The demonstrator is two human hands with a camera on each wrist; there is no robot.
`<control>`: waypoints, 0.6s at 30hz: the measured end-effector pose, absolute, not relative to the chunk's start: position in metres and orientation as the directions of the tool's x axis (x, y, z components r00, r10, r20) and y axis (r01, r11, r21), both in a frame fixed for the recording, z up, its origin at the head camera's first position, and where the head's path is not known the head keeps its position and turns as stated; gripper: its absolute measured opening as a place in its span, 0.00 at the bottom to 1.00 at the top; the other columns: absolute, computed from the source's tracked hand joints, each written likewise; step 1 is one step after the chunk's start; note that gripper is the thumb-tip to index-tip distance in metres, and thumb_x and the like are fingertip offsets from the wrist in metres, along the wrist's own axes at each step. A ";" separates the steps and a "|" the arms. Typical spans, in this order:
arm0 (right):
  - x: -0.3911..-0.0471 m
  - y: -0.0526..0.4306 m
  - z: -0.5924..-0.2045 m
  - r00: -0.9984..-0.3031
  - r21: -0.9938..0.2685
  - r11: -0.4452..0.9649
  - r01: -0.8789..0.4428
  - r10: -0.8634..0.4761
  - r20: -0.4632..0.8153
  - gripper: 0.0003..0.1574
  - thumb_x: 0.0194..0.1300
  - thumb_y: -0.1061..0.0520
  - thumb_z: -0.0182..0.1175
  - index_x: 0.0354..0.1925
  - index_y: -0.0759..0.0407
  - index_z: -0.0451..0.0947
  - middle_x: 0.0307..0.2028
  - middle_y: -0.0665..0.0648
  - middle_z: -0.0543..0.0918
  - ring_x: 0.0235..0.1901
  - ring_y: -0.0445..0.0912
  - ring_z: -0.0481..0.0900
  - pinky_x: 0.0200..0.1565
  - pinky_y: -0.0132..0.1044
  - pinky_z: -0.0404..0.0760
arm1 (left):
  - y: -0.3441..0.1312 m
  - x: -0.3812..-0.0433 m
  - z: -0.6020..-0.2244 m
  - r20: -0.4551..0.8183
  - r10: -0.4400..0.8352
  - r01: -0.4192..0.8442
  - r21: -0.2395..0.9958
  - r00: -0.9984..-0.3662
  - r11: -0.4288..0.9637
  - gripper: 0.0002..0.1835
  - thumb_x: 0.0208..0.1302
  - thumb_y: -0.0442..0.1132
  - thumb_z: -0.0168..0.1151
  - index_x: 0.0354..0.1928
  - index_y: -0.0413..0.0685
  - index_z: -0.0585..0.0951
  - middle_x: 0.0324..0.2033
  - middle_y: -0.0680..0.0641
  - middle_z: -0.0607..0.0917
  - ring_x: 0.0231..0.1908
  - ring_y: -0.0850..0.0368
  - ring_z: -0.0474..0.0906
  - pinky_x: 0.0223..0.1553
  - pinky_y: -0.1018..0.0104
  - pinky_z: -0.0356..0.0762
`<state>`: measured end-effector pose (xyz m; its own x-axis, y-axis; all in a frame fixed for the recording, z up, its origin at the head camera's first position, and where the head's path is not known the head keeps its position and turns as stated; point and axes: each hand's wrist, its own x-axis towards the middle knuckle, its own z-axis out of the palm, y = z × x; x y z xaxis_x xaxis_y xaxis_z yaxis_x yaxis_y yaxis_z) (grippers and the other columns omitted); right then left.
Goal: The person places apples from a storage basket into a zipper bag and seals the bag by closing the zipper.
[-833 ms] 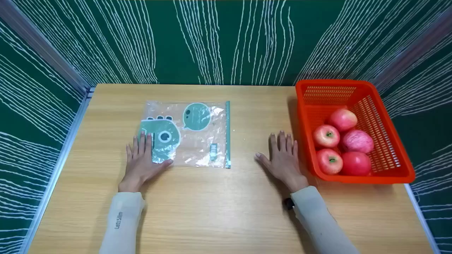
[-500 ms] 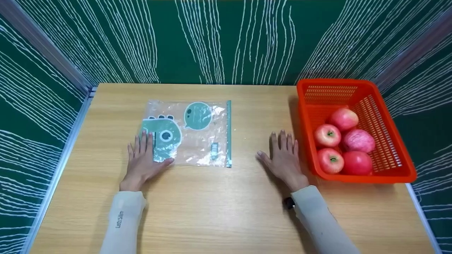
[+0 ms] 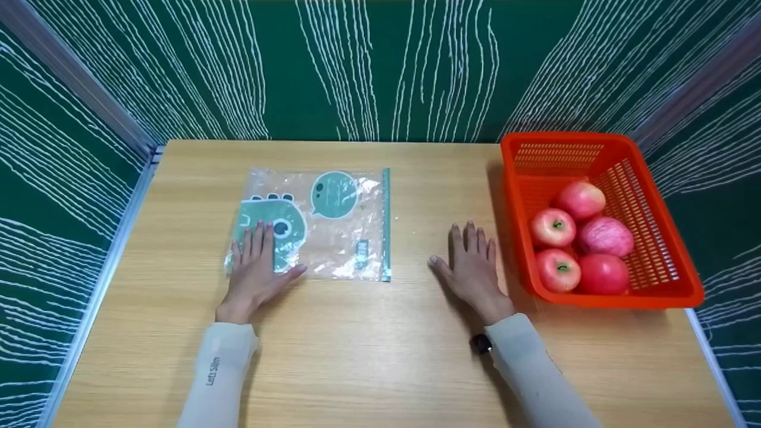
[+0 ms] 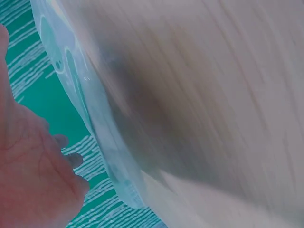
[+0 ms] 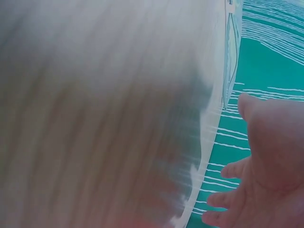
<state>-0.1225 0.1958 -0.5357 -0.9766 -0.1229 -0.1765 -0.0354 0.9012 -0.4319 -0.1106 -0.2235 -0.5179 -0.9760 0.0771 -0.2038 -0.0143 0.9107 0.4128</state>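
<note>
A clear zip bag (image 3: pixel 333 249) with a green dinosaur print lies flat on the wooden table (image 3: pixel 368 356), its green zip strip (image 3: pixel 386 226) on the right side. My left hand (image 3: pixel 254 276) is over the bag's lower left part, fingers straight and thumb spread out. Between the bag and the basket, my right hand (image 3: pixel 474 273) is held palm down with straight fingers, nothing in it. The left wrist view shows the left palm (image 4: pixel 38 175) beside the bag (image 4: pixel 102 123). In the right wrist view the right palm (image 5: pixel 275 156) faces the table, with the bag's edge (image 5: pixel 231 52) beyond.
To the right stands an orange plastic basket (image 3: pixel 660 208) with several red apples (image 3: pixel 553 228) in its left half. Green walls with white wavy lines (image 3: pixel 404 71) enclose the table at the back and both sides.
My left hand has moved to the right, further over the bag, and the bag's lower left corner now shows beside it. My right hand has shifted slightly left.
</note>
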 end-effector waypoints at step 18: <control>-0.121 0.175 -0.539 -0.978 -0.453 0.891 -0.035 -0.123 -0.166 0.56 0.77 0.39 0.60 0.84 0.65 0.46 0.82 0.75 0.42 0.81 0.72 0.39 0.79 0.68 0.32 | -0.187 -0.114 -0.518 -0.180 0.152 0.069 0.401 -0.972 0.913 0.62 0.68 0.72 0.58 0.85 0.41 0.40 0.84 0.37 0.39 0.83 0.36 0.29 0.80 0.38 0.19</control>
<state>-0.1206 0.1753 -0.5386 -0.9785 -0.1229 -0.1657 -0.0353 0.8909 -0.4527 -0.1140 -0.1866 -0.5178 -0.9720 0.1518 -0.1796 0.0686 0.9135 0.4011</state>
